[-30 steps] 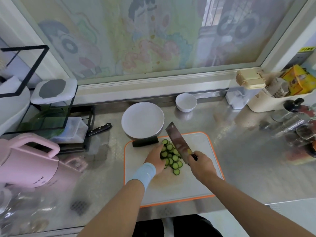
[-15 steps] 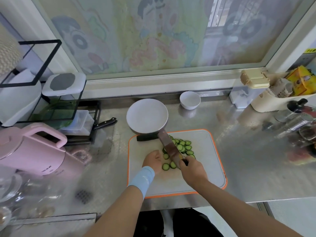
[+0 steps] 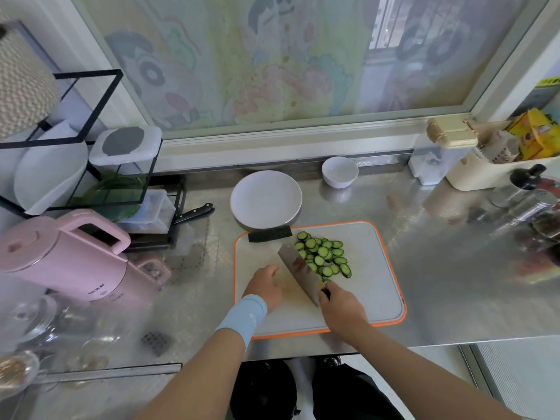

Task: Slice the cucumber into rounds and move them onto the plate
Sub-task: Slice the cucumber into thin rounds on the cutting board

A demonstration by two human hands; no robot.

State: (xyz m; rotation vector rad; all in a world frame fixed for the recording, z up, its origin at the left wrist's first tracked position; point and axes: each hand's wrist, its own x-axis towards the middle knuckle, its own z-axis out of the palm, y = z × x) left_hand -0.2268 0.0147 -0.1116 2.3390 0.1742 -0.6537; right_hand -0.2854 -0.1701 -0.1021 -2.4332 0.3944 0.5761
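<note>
Several green cucumber rounds (image 3: 324,255) lie in a heap on the white, orange-rimmed cutting board (image 3: 369,280). My right hand (image 3: 341,303) grips the handle of a cleaver (image 3: 298,269), whose blade lies against the left side of the heap. My left hand (image 3: 263,286), with a light blue wristband, rests on the board to the left of the blade, fingers loosely curled, holding nothing. The white plate (image 3: 266,200) sits just beyond the board's far left corner and has nothing on it.
A small white bowl (image 3: 339,171) stands behind the plate's right. A black-handled knife (image 3: 194,213) lies left of the plate. A pink kettle (image 3: 65,257) and a black wire rack (image 3: 75,140) fill the left. Containers and jars (image 3: 491,165) crowd the right.
The cleaver has swept the rounds rightward into a heap on the board's far middle. My left hand has drawn back from the slices to the blade's left.
</note>
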